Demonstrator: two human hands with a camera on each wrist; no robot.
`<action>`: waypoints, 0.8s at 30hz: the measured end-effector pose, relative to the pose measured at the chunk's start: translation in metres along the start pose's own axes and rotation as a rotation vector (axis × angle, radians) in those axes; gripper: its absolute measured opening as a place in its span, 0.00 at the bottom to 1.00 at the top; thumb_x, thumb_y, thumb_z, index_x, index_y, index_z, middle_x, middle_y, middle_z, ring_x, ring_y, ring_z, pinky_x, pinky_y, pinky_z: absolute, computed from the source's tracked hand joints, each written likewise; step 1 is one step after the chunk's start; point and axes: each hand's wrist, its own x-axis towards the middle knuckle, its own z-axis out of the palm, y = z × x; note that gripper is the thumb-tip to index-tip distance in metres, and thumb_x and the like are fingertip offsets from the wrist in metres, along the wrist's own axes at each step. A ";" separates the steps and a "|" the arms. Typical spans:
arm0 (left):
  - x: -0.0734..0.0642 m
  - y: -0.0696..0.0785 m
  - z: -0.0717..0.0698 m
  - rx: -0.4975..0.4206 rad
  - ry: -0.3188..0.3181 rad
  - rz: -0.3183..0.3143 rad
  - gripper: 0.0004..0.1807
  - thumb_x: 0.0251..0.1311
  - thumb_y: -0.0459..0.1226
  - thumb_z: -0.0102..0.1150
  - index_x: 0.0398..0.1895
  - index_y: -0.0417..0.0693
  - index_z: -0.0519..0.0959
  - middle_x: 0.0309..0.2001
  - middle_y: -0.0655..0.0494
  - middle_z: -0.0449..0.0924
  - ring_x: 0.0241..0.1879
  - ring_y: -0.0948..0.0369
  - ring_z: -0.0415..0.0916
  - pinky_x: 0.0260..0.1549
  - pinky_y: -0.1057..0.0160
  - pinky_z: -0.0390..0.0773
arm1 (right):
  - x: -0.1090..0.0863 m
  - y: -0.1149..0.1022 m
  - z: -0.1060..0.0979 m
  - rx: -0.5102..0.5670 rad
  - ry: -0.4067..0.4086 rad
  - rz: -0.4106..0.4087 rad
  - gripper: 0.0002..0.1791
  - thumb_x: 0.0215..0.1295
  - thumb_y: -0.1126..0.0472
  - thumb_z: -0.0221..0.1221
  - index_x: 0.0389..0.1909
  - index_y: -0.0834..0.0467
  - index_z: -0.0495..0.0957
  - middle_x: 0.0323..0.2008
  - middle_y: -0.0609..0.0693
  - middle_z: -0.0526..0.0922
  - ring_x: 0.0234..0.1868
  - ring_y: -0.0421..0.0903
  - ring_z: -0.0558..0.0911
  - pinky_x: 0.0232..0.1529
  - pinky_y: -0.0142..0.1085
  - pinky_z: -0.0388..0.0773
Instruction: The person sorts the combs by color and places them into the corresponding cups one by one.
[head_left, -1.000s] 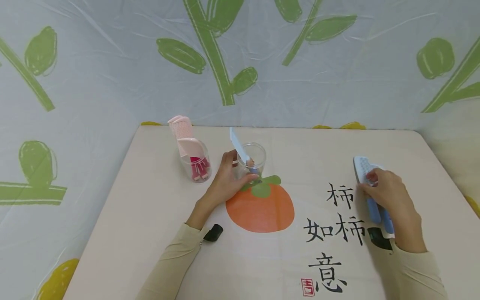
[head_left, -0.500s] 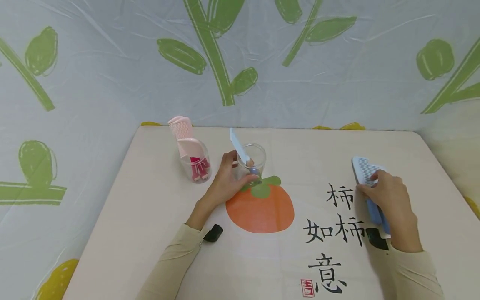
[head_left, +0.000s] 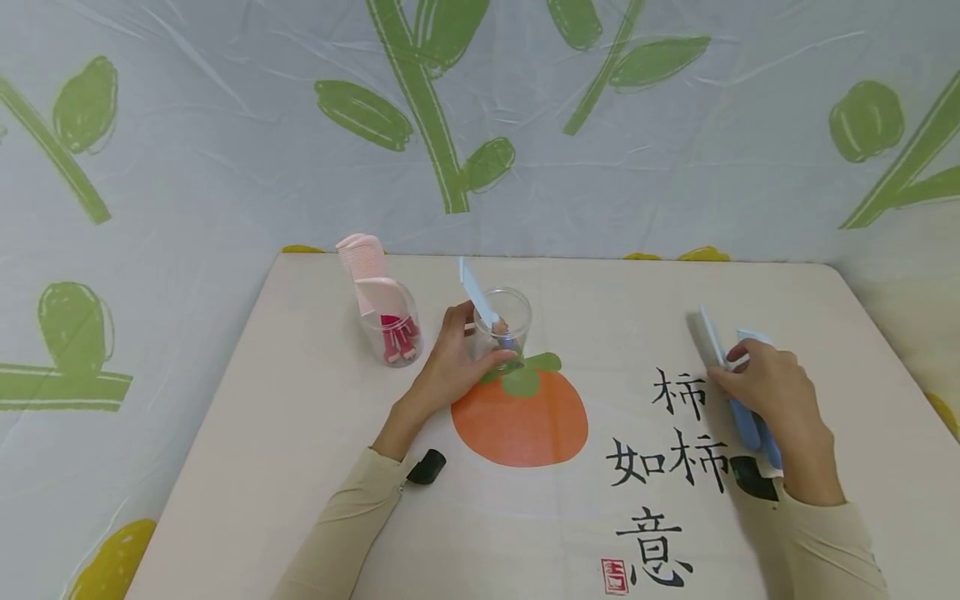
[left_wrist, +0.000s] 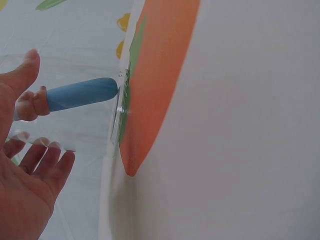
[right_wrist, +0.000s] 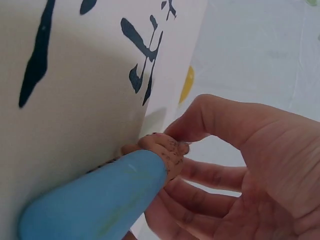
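My left hand (head_left: 457, 354) holds a clear plastic cup (head_left: 517, 302) from its left side, thumb in front. A light-blue comb (head_left: 478, 293) leans in that cup; its rounded blue handle (left_wrist: 82, 94) shows through the wall in the left wrist view. At the right, my right hand (head_left: 776, 387) pinches another blue comb (head_left: 712, 337) near its middle, and the comb is turned edge-up. In the right wrist view, thumb and fingers meet at a brown bear-like figure (right_wrist: 165, 150) above the blue handle (right_wrist: 100, 200). A further blue comb (head_left: 753, 336) lies beside it, partly hidden by the hand.
Left of my left hand stands a second clear cup (head_left: 408, 346) with pink combs (head_left: 365, 258) and dark-pink handles. The pale tabletop (head_left: 300, 467) bears a printed orange persimmon (head_left: 521, 429) and black characters. A leaf-patterned sheet (head_left: 225, 125) rises behind the table.
The blue comb at my right hand has turned from lying flat to standing on its edge, apart from the other comb's head. My left hand and the cup have stayed put.
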 end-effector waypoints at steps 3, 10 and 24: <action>0.000 0.000 0.000 0.002 0.000 0.014 0.44 0.60 0.44 0.74 0.71 0.40 0.59 0.66 0.45 0.62 0.63 0.50 0.68 0.62 0.48 0.73 | 0.000 -0.001 0.001 0.001 0.005 -0.007 0.25 0.70 0.51 0.58 0.52 0.71 0.71 0.43 0.74 0.81 0.28 0.59 0.82 0.18 0.42 0.75; 0.001 -0.001 0.000 0.002 0.004 0.049 0.42 0.60 0.42 0.75 0.70 0.38 0.60 0.64 0.44 0.63 0.63 0.51 0.67 0.64 0.49 0.71 | 0.002 -0.004 0.003 0.051 0.063 -0.057 0.25 0.72 0.52 0.56 0.54 0.71 0.71 0.43 0.74 0.81 0.29 0.60 0.83 0.20 0.47 0.79; 0.001 0.000 0.000 0.008 -0.002 0.030 0.43 0.61 0.42 0.74 0.71 0.39 0.59 0.65 0.44 0.62 0.64 0.51 0.66 0.65 0.50 0.71 | -0.003 -0.016 -0.002 0.184 0.201 -0.127 0.23 0.73 0.55 0.55 0.56 0.71 0.71 0.39 0.71 0.83 0.30 0.60 0.83 0.20 0.41 0.76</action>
